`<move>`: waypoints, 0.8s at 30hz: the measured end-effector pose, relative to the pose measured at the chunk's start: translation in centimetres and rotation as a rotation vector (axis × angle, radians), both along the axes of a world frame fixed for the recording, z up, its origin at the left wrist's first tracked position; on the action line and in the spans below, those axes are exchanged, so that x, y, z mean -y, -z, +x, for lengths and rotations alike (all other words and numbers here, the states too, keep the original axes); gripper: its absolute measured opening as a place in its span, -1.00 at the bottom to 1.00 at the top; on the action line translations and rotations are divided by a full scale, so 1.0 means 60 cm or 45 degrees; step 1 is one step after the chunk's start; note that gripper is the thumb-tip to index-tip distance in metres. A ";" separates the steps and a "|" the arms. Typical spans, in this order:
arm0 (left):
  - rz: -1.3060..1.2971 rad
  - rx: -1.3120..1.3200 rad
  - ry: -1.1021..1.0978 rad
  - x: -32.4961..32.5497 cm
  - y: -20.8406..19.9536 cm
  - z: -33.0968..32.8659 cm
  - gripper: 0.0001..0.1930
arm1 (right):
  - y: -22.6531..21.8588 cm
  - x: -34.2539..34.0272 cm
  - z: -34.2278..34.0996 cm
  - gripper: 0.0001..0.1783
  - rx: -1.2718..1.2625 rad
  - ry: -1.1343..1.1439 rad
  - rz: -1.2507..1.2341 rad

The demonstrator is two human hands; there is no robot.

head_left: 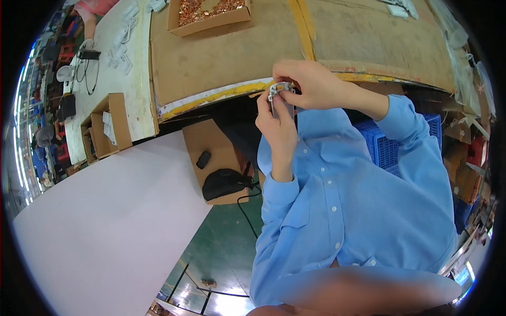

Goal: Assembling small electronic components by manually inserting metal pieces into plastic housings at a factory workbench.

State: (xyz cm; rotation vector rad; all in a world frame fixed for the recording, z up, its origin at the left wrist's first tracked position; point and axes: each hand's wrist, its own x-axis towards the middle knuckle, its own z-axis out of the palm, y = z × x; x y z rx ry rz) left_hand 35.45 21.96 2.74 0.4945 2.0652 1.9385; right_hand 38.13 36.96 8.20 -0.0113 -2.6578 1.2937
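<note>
Over the near edge of the workbench, my left hand (279, 129) grips a small white-and-grey plastic housing (273, 95) from below, its thumb lying along the face. My right hand (313, 84) bends over the upper end of the same housing, fingers pinched together there. Whatever those right fingertips hold is hidden. The inside of the housing is too small to make out. Farther up the bench, an open cardboard box holds a heap of small copper-coloured metal pieces (211, 10).
Brown cardboard covers the workbench (221, 58). White plastic parts (121, 52) lie on the side table at left, near another person's arm (89, 26). A white panel (116, 210) stretches across the lower left. A black pouch (224, 184) rests on cardboard; a blue crate (387, 150) stands at right.
</note>
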 end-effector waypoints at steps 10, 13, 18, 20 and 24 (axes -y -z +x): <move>0.058 -0.021 0.003 -0.006 -0.024 -0.003 -0.77 | 0.000 -0.010 -0.007 -0.83 0.022 -0.066 0.001; 0.012 0.099 0.030 0.000 -0.030 0.001 -0.79 | -0.003 -0.014 -0.009 -0.81 0.079 -0.080 -0.021; -0.035 -0.046 0.025 -0.006 -0.008 0.003 -0.82 | -0.007 -0.022 -0.008 -0.78 0.134 -0.071 0.075; -0.033 -0.035 0.020 0.002 -0.016 0.001 -0.83 | -0.004 -0.016 -0.013 -0.77 0.114 -0.115 0.073; -0.023 -0.081 0.025 0.001 -0.011 -0.008 -0.83 | 0.011 -0.006 -0.012 -0.80 0.042 -0.054 0.042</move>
